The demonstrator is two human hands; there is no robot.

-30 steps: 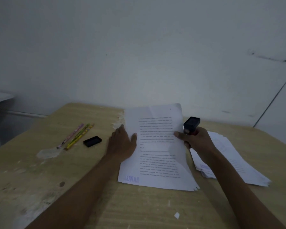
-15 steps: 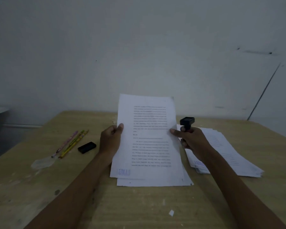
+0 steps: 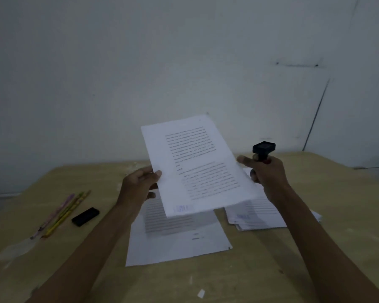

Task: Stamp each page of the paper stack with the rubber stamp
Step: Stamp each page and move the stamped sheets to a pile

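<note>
On wooden table (image 3: 271,270): papers (image 3: 177,243), pencils (image 3: 61,213); white wall (image 3: 140,62) behind.

Probably a plain office or study room, dimly lit: a worn wooden desk (image 3: 271,270) is standing against a bare white wall (image 3: 140,62), pencils (image 3: 61,213) lying at nine o'clock.

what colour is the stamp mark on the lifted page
Bluish purple, faint, near the bottom left corner of the lifted page; the stamp mark shows in the head view.
</note>
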